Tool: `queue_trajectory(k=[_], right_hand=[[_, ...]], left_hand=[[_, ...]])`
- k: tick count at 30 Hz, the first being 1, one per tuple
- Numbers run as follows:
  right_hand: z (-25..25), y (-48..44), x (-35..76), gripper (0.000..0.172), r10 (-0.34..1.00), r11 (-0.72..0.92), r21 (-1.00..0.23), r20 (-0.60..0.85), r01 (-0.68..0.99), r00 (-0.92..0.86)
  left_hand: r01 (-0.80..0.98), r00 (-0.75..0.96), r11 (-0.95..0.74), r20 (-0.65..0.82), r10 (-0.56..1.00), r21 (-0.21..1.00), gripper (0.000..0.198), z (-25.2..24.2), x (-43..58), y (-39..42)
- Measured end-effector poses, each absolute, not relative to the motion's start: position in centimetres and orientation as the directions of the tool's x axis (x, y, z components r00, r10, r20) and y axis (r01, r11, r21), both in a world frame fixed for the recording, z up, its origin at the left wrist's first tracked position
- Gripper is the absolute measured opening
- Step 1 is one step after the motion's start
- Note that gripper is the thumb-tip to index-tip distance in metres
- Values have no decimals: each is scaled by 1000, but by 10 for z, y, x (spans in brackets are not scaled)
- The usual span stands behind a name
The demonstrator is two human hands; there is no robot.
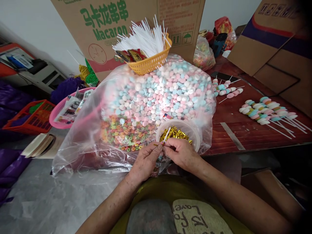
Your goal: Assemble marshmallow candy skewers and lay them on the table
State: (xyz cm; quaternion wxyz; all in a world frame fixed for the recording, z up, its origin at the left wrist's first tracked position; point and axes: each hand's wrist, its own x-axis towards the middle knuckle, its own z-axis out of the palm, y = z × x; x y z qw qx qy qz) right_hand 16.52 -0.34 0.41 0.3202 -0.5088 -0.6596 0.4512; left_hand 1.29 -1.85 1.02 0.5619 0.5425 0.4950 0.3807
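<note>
My left hand (145,161) and my right hand (180,153) meet just in front of me, both pinched on a thin white stick (166,136) with a gold twist tie (158,144) at its lower end. Right behind the hands stands a small clear tub of gold twist ties (179,132). Beyond it lies a big clear plastic bag (156,100) full of pink, blue and white candy discs, with coloured candy rings at its lower left. A yellow basket (148,63) of white sticks rests on top of the bag.
Finished candy skewers (266,110) lie on the red-brown table (234,130) to the right, more skewers (226,89) farther back. Cardboard boxes (126,26) stand behind. A pink basin (62,109) and a red basket (31,117) sit at left.
</note>
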Motion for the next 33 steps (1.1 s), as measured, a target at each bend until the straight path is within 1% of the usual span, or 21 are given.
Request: queue_trajectory(k=[2,4,6,8,9,10,11,12,13,14,15,18,20,22,23,25,28,29,30,32,33], right_hand=[[1,-6,164,20,981,114,-911,40,397,-191],[0,-8,166,17,970,218,-893,154,393,-188],[6,-9,172,18,893,424,-823,312,377,-324],[17,-7,179,23,743,634,-709,448,308,-498],[24,-5,183,23,666,697,-674,484,244,-568],[31,-3,185,21,604,723,-670,494,169,-626],[37,0,187,20,559,715,-692,484,97,-673],[42,2,188,17,538,681,-731,456,47,-709],[45,5,187,16,544,637,-770,420,33,-727],[46,6,185,16,579,601,-798,387,54,-717],[46,8,182,19,636,575,-812,364,102,-681],[37,9,169,28,786,551,-790,383,270,-485],[28,7,161,28,809,578,-719,445,386,-384],[21,4,155,28,753,655,-573,545,493,-368],[18,2,153,28,704,701,-485,588,524,-398],[17,0,152,27,600,788,-344,611,510,-516],[26,4,155,25,480,866,-201,588,457,-651],[32,6,155,25,452,874,-146,596,464,-664],[38,9,154,25,438,865,-94,618,492,-653],[50,11,148,25,435,808,-22,696,589,-571],[54,11,143,24,416,789,4,733,615,-538]], left_hand=[[7,165,162,-160,973,987,23,8,13,-18],[-116,169,250,-229,959,961,19,10,11,-16],[-226,250,403,-347,904,887,22,16,9,-13],[-271,394,562,-442,806,782,26,22,6,-10],[-274,464,619,-463,755,736,27,24,5,-9],[-280,521,658,-465,716,699,30,25,4,-8],[-297,558,679,-454,694,672,38,26,4,-7],[-325,575,683,-437,692,654,51,26,4,-7],[-359,573,674,-418,705,646,63,25,4,-7],[-397,553,650,-397,733,648,71,25,5,-7],[-436,519,620,-381,765,652,74,25,7,-7],[-540,377,537,-383,843,649,67,27,11,-6],[-589,252,483,-421,871,648,62,30,14,-4],[-604,127,427,-447,885,673,53,31,15,-3],[-598,84,404,-447,891,692,50,32,15,-4],[-570,54,379,-427,903,729,46,32,15,-5],[-495,67,359,-377,924,791,52,33,13,-11],[-456,37,329,-351,936,827,53,33,12,-13],[-402,-29,276,-313,949,873,54,33,8,-16],[-268,-168,194,-244,955,944,51,36,-4,-21],[-225,-185,198,-241,953,954,51,39,-14,-23]])
